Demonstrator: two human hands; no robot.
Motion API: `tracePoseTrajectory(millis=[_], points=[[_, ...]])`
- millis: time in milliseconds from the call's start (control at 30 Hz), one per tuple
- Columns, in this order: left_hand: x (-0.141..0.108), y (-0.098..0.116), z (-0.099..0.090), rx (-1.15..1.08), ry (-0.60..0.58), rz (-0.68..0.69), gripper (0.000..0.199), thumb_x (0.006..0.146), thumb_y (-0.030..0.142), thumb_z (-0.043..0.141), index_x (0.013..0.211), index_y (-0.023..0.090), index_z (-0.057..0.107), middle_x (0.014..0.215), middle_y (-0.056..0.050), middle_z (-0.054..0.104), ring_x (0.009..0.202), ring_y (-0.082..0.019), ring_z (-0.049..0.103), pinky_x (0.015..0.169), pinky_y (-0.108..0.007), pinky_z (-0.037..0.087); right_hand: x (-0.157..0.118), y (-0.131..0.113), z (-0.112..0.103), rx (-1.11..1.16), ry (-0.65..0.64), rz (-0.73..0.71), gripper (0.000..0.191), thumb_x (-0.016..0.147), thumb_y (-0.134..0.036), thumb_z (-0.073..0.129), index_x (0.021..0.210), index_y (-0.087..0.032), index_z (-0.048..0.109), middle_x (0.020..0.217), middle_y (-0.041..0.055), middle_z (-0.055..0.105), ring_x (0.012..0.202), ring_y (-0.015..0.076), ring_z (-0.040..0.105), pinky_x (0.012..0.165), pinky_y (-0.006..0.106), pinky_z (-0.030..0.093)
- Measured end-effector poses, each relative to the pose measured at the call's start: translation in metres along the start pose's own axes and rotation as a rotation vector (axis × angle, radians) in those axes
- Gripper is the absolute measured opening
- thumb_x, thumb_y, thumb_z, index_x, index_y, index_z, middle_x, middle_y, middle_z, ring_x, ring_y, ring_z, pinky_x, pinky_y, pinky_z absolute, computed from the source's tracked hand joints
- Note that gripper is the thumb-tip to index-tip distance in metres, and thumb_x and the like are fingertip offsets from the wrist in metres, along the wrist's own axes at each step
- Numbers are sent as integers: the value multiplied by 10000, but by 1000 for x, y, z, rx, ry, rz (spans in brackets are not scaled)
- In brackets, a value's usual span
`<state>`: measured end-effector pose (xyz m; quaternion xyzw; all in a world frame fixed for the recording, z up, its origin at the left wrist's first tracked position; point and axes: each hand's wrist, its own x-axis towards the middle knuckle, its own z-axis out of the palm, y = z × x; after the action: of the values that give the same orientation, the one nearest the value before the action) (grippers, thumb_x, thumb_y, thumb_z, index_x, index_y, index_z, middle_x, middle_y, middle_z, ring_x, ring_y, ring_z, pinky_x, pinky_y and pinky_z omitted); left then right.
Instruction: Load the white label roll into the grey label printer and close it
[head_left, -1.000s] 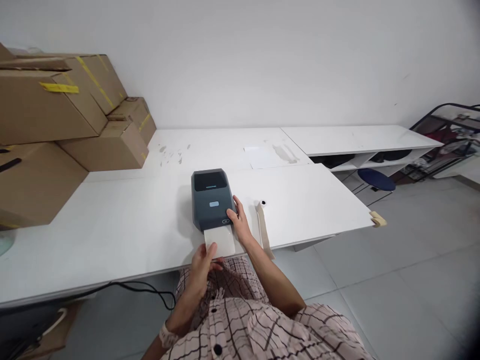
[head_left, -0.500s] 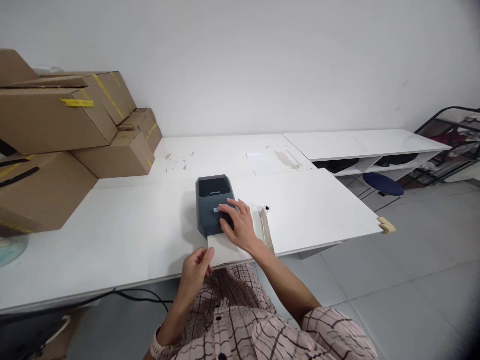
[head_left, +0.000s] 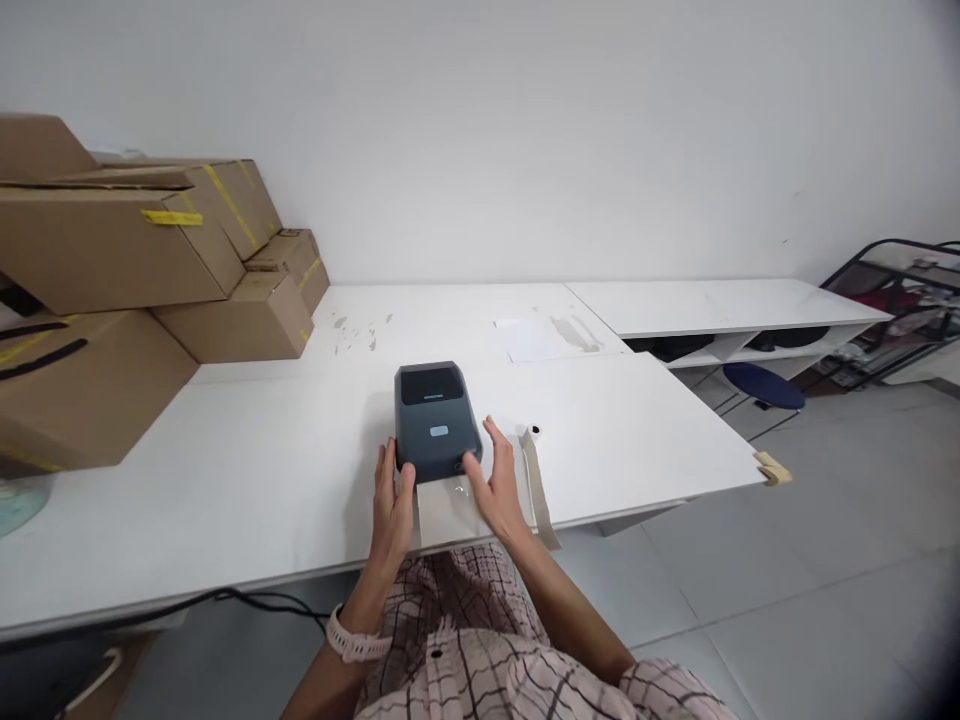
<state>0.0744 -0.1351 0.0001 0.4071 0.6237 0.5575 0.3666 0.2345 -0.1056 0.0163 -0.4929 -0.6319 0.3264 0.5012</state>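
The white bench [head_left: 285, 510] spans the view, its surface scuffed with greyish patches towards the wall; at its left end brown cardboard boxes [head_left: 97, 250] are stacked, sealed with strips of yellow tape [head_left: 172, 217], and the dark printing on one of the smaller ones is too small to read. Near the bench's front edge, between the person's hands, sits a dark slate-grey device [head_left: 429, 425], a squat block with bevelled corners and a smooth matt top. The left hand [head_left: 391, 510] lies along its left side, fingers close together and thumb apart at the near corner; the right hand [head_left: 501, 485] is spread, thumb at the near right corner and fingers raised beside the right side. A pale sheet [head_left: 442, 515] lies against the device's near end, partly hidden by the right hand. Right of that hand a narrow strip [head_left: 536, 485] trails over the bench edge from a small roll [head_left: 535, 432]. On top, a glossy black panel [head_left: 433, 383] carries a tiny line of pale lettering, illegible here, above a light-blue rectangle [head_left: 439, 431].
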Motion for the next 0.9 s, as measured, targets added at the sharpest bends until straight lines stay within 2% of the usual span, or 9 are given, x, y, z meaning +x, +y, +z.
tracePoseTrajectory(millis=[100,200,367,500,567,633,733,833,900], points=[[0,-1,-3,-2,12,33,649,928,558,455,1503,269,368,1626,-46,239,1514,-226,139,1232,-398,149,-3,7,-2,218,-27,179,598,962,-532,460,1492,-293,320,1542,80,392,1433,269,352,1164,519,302],[1,5,-4,-33,38,51,634,935,556,437,1485,241,405,1616,-56,266,1508,-226,170,1230,-388,166,3,1,-7,311,-41,196,592,930,-564,511,1449,-305,396,1518,74,431,1427,274,371,1173,505,297],[22,39,-4,-89,38,218,596,936,534,452,1451,234,456,1617,-38,265,1499,-213,202,1208,-330,225,39,-30,-27,303,-79,103,545,941,-571,484,1424,-323,427,1479,69,475,1404,265,408,1171,509,305],[67,54,-5,-185,51,285,571,925,444,508,1446,217,448,1477,-92,497,1399,-219,416,1159,-350,316,92,-54,-25,216,-138,-32,661,925,-617,474,1502,-331,323,1561,53,356,1448,288,324,1182,535,266],[88,45,-5,-88,121,229,548,870,352,578,1391,201,500,1403,-115,561,1334,-232,488,1107,-360,375,121,-60,-13,145,-126,-101,748,913,-648,464,1541,-317,228,1611,37,249,1490,299,214,1199,555,199],[103,28,-7,149,148,112,538,803,313,623,1323,191,562,1334,-132,595,1233,-252,554,1022,-369,440,150,-62,1,54,-89,-154,824,901,-675,448,1561,-281,151,1629,45,194,1507,309,133,1204,575,131],[112,6,-9,421,53,-45,579,775,408,628,1305,181,577,1186,-135,642,1049,-260,623,891,-366,477,191,-62,18,-55,-77,-157,881,902,-670,428,1568,-208,85,1624,93,203,1494,333,161,1193,584,129],[113,-1,-10,476,-56,-105,552,783,490,592,1248,193,610,1020,-99,680,910,-239,643,759,-319,464,220,-62,26,-140,-102,-123,867,915,-620,424,1563,-155,86,1607,135,244,1456,364,252,1169,584,191],[116,1,-10,473,-75,-120,505,769,466,603,1196,199,633,926,-77,689,830,-219,641,694,-289,440,227,-63,28,-220,-83,-138,837,919,-579,431,1556,-144,106,1603,153,244,1453,380,246,1152,597,211]])
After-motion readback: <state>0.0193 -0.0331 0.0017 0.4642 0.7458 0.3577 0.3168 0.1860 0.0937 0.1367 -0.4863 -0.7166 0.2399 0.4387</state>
